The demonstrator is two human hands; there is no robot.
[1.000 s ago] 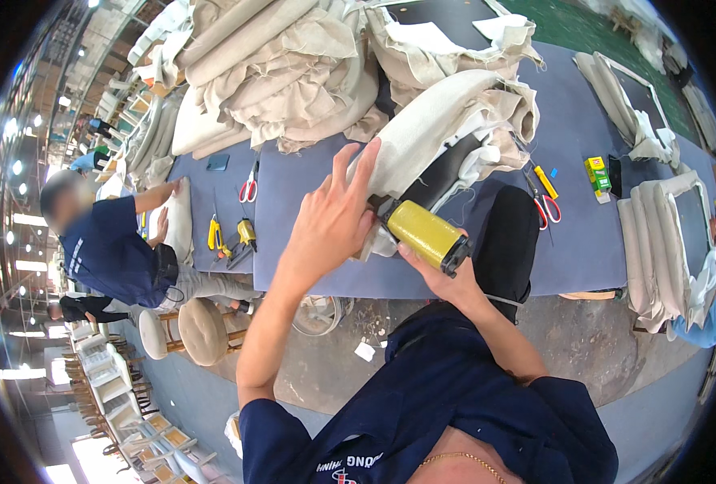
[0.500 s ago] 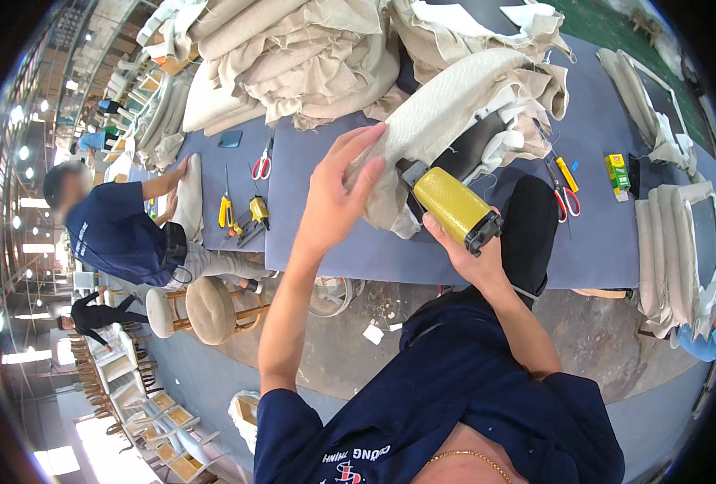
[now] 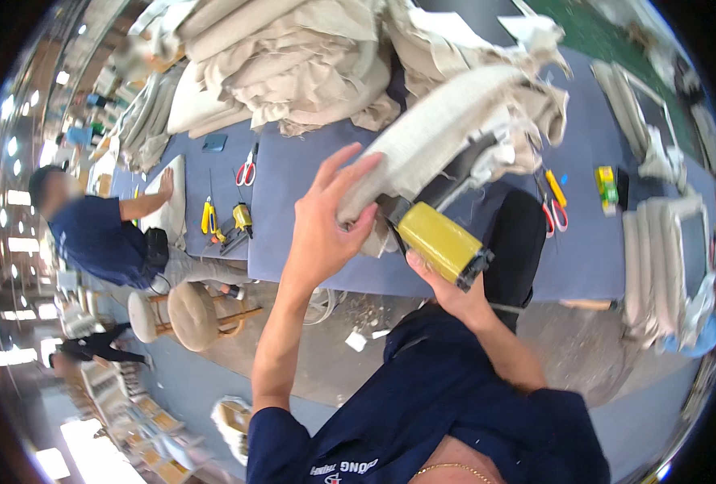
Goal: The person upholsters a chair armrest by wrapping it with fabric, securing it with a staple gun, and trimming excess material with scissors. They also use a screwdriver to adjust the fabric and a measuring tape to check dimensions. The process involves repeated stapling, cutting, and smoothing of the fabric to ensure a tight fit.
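A beige fabric-covered padded panel (image 3: 427, 129) is tilted up over the blue-grey table, its loose fabric edges and white lining facing right. My left hand (image 3: 326, 222) grips its near left end, thumb below and fingers spread along the padded side. In my right hand (image 3: 452, 294) is a yellow staple gun (image 3: 440, 242) with black ends. Its dark nose is close to the panel's underside beside my left thumb; whether it touches is hidden. My raised knee (image 3: 513, 242), in black trousers, is by the panel's right side.
Beige padded pieces (image 3: 285, 64) are heaped at the back. Red-handled scissors (image 3: 555, 218), a yellow-handled tool (image 3: 556, 187) and a yellow-green box (image 3: 607, 190) lie at right, near more panels (image 3: 649, 258). Another person (image 3: 104, 234) works at left, near scissors (image 3: 247, 171) and another staple gun (image 3: 242, 216).
Both hands, the panel and the staple gun appear slightly lower and further left, along with the whole view. My grip on both things is unchanged.
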